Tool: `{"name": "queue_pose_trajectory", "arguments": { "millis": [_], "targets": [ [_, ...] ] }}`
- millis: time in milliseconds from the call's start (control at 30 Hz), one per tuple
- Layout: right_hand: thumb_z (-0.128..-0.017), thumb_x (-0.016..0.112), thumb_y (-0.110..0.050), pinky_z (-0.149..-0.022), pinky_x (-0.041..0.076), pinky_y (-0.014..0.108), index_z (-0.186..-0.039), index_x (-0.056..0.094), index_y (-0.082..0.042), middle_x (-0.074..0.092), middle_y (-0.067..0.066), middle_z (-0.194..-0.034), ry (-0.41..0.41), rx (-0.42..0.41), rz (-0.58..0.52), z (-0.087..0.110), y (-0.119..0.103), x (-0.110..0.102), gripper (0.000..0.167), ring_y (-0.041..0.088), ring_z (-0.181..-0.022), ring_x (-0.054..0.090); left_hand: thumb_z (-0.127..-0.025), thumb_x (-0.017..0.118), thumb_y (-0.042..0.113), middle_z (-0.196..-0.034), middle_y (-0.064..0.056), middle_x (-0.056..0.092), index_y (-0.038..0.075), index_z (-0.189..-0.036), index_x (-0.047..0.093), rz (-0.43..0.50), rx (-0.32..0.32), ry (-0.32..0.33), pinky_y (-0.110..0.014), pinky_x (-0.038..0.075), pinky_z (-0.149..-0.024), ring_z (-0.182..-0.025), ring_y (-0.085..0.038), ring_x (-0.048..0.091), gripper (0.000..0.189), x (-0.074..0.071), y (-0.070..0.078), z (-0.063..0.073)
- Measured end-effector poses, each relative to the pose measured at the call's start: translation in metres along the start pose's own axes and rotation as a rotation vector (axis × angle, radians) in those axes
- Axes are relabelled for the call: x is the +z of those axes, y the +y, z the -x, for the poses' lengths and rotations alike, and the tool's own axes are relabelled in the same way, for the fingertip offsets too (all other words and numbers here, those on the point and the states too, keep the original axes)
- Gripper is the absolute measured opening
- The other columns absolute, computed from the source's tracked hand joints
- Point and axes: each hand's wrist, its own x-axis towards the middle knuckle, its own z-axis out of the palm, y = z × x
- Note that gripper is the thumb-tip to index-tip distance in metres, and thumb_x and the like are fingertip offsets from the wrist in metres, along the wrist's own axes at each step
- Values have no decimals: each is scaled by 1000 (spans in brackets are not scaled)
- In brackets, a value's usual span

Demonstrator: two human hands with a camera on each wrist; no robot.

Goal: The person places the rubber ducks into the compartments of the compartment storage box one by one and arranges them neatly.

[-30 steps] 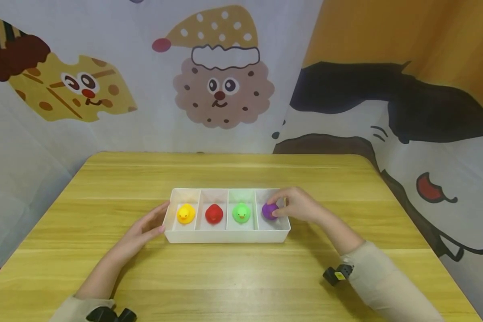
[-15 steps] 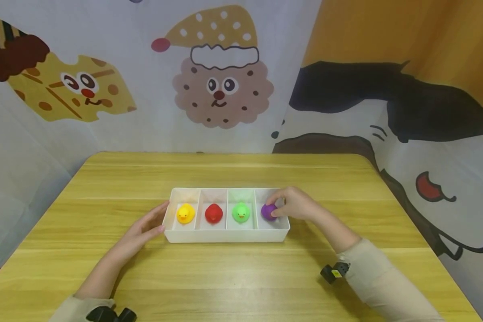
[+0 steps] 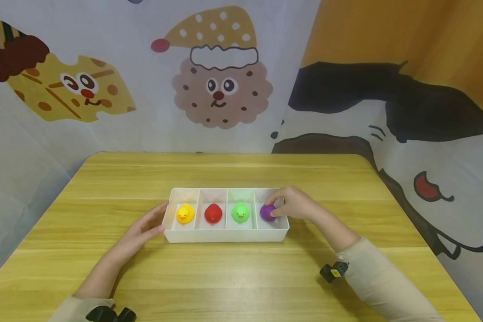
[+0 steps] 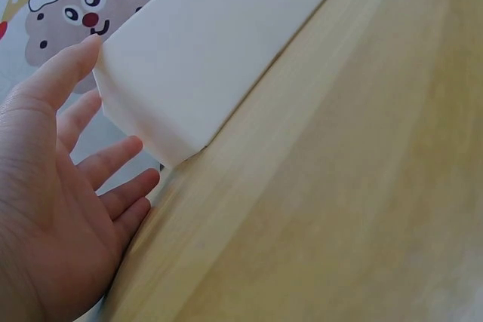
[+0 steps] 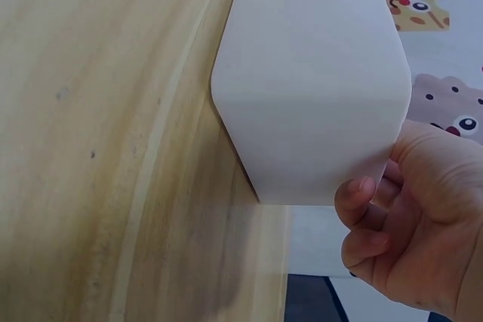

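A white tray (image 3: 225,236) with a row of compartments stands on the wooden table. From left to right it holds a yellow rubber duck (image 3: 185,213), a red one (image 3: 213,214), a green one (image 3: 240,212) and a purple rubber duck (image 3: 267,212), one per compartment. My right hand (image 3: 297,204) reaches over the tray's right end and pinches the purple duck between thumb and fingers. At the left end, my left hand (image 3: 138,235) has its fingers spread and relaxed, fingertips at the tray's end wall. Both wrist views show the tray's outer walls, which hide the ducks.
The wooden table (image 3: 233,281) extends around the tray on all sides. Behind it hangs a printed curtain (image 3: 145,134) with cartoon figures. Black wrist cameras sit at the left cuff (image 3: 110,314) and the right cuff (image 3: 334,271).
My right forearm has shifted very slightly to the left, its fingers still on the purple duck. The left hand has stayed at the tray's end.
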Motion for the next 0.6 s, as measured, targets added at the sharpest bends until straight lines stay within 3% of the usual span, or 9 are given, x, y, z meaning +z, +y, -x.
{"name": "queue_pose_trajectory", "arguments": {
  "millis": [133,367,600],
  "targets": [
    [-76,81,-13,-88,44,46,-101,75,-14,69,3,-109,24,-32,-6,2,1,1,26,23,-99,59,-99,50,10,-150,-23,29,16,-153,25,-1,6,1,-64,28,-97,-131,-42,33,59,0,0,-1],
    [-77,79,-9,-55,44,29,-103,74,-10,69,4,-108,97,-109,-83,9,4,3,27,14,-57,48,-99,51,11,-151,-22,30,16,-153,26,-17,-3,3,-62,30,-97,-130,-41,34,59,-1,2,1],
    [-79,78,-10,-44,39,26,-107,73,-11,69,5,-105,176,-126,-118,22,5,-2,28,15,-49,44,-99,53,13,-151,-20,30,14,-152,28,-27,-15,4,-64,29,-98,-132,-42,33,58,-3,11,3]
  ]
}}
